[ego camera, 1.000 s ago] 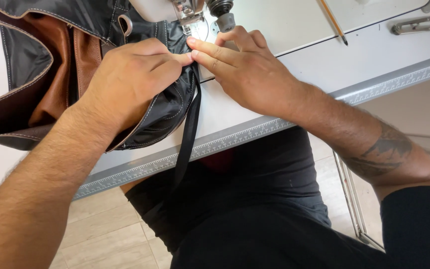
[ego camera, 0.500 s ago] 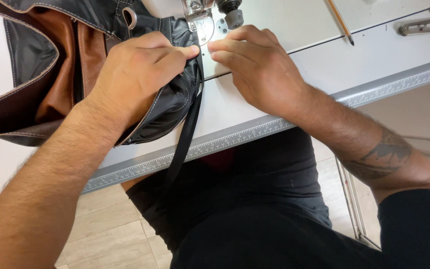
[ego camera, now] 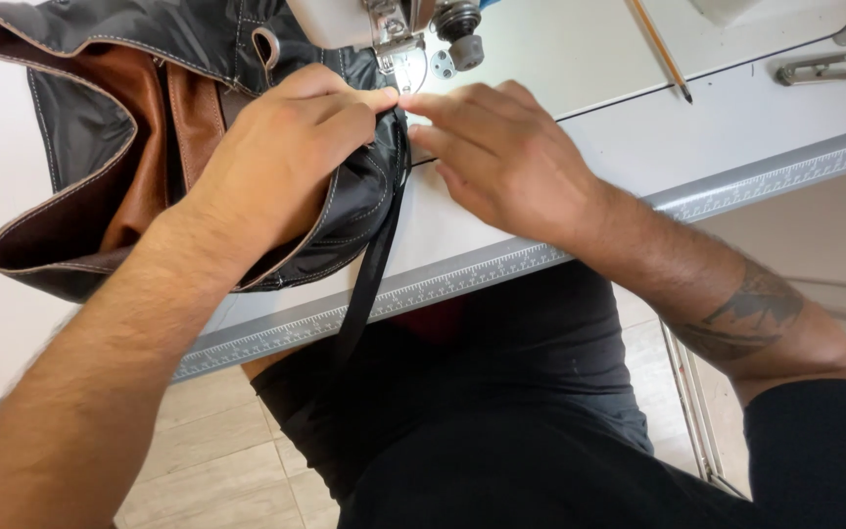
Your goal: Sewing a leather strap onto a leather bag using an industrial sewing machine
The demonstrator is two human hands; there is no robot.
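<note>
Black leather with pale stitching fills the upper left of my view: it is a bag [ego camera: 100, 147] with a brown lining, lying on the white sewing table [ego camera: 589, 186] and partly hanging over its left side. I see my left hand [ego camera: 276, 162] resting flat on top of the bag, fingers closed together and pressing the black material down, with the fingertips reaching to the presser foot [ego camera: 394, 49] of the sewing machine [ego camera: 345, 18]. My right hand [ego camera: 501, 157] lies just beside it on the table, fingers stretched and close together, their tips touching the bag edge right under the needle area; this hand grips nothing, it only pushes flat. The 2 hands almost meet at the fingertips. A black strap [ego camera: 369, 284] runs from the bag edge between my hands, goes down over the table's front edge with its printed ruler strip [ego camera: 501, 263], and ends over my lap. Further back on the table, well apart from the hands, lies 1 pencil [ego camera: 660, 49], and at the far right a pair of metal thread snips [ego camera: 829, 67]. Below the table I see my dark clothes and the pale tiled floor [ego camera: 208, 451].
</note>
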